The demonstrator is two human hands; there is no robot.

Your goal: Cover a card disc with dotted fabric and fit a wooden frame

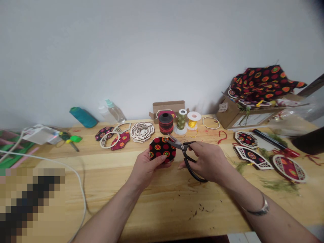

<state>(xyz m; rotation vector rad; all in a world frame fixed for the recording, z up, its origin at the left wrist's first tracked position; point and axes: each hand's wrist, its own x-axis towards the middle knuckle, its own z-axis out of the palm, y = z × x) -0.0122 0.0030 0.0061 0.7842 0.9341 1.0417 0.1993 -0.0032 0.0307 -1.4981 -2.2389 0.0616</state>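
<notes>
My left hand (146, 167) is closed on a small rounded piece covered in black fabric with red and orange dots (162, 149), held just above the wooden table (162, 206). My right hand (211, 161) grips black scissors (187, 156). The blades point left and meet the right edge of the fabric piece. Small dark thread scraps (196, 209) lie on the table below my hands.
Behind my hands stand a black-red spool (166, 123), a green spool (181, 119) and a yellow one (193, 120). Wooden cut-out frames (142, 131) lie at left centre. Finished patterned pieces (253, 157) and a cardboard box with dotted fabric (263, 98) sit right. A white cable (76, 179) crosses left.
</notes>
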